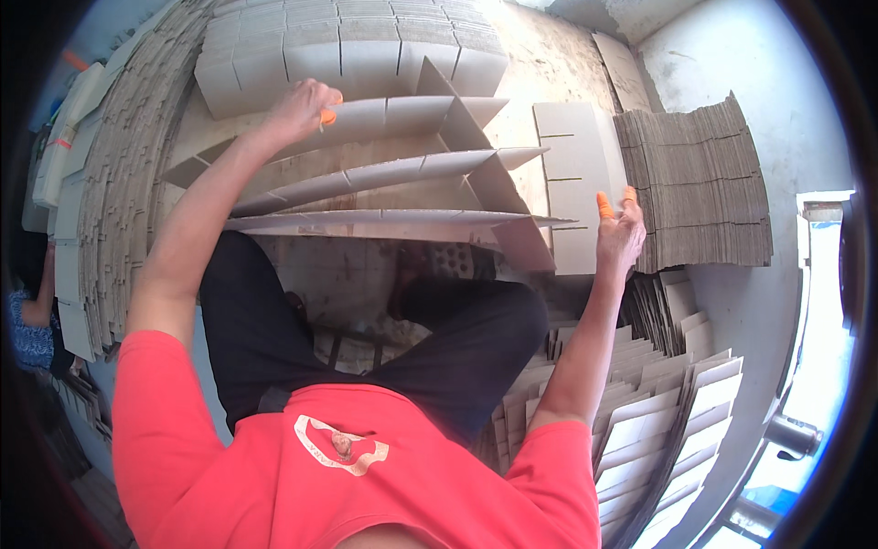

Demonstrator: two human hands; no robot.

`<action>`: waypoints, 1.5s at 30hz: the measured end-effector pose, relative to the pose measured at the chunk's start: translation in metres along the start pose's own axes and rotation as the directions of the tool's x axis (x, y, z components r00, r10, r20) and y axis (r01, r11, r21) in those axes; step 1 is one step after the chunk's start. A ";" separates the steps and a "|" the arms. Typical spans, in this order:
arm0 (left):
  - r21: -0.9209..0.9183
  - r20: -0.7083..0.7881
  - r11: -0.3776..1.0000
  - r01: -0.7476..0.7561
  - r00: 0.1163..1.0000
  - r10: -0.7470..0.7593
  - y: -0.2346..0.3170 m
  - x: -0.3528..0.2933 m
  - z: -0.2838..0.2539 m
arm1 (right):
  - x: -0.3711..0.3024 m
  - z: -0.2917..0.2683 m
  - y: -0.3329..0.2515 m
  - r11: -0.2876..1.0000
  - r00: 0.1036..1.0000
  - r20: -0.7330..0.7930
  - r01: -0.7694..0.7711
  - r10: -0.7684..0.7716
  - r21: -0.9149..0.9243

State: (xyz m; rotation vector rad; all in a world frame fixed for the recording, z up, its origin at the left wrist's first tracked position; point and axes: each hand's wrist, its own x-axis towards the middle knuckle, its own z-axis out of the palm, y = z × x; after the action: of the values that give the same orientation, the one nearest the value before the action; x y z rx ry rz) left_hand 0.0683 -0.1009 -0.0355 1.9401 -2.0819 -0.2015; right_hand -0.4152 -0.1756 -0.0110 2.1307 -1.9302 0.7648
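Observation:
Several long slotted cardboard strips point(366, 176) stand on edge in front of me, crossed on their right side by shorter cardboard pieces point(500, 188), as a part-formed divider grid. My left hand point(300, 112) is at the farthest long strip, its fingers curled and closed; what lies between them is hidden. To the right, my right hand point(622, 233) rests at the right edge of a flat slotted cardboard sheet point(569, 197), beside a stack. Its thumb and finger are stretched out and apart. Orange covers show on fingertips of both hands.
A stack of slotted cardboard point(352, 59) lies at the far side, another point(700, 188) at the right against the wall. Tall cardboard piles point(137, 156) line the left. Folded grids point(640, 412) stand low at right. Another person's arm point(38, 302) shows far left.

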 end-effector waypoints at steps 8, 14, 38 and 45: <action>-0.184 0.010 0.965 0.187 0.982 -0.188 0.001 -0.005 -0.018 | -0.003 0.042 0.091 0.947 0.881 0.417 -0.297 0.223 0.120; -0.243 -0.177 0.952 0.185 0.957 -0.231 0.039 -0.053 -0.061 | 0.009 0.047 0.116 0.743 0.847 0.476 -0.472 0.235 0.473; -0.374 -0.035 0.923 -0.090 0.996 0.084 0.090 -0.119 -0.005 | -0.010 -0.091 -0.131 0.718 0.767 0.434 0.049 -0.473 0.694; -0.409 -0.036 0.912 -0.007 0.999 -0.009 0.097 -0.119 -0.003 | -0.019 -0.086 -0.146 0.739 0.707 0.525 -0.005 -0.474 0.674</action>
State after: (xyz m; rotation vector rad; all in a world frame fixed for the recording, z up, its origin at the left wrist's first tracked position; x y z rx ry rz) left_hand -0.0167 0.0252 -0.0174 1.6753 -1.8322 -0.5507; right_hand -0.2967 -0.0976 0.0849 3.4296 -1.6833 0.7097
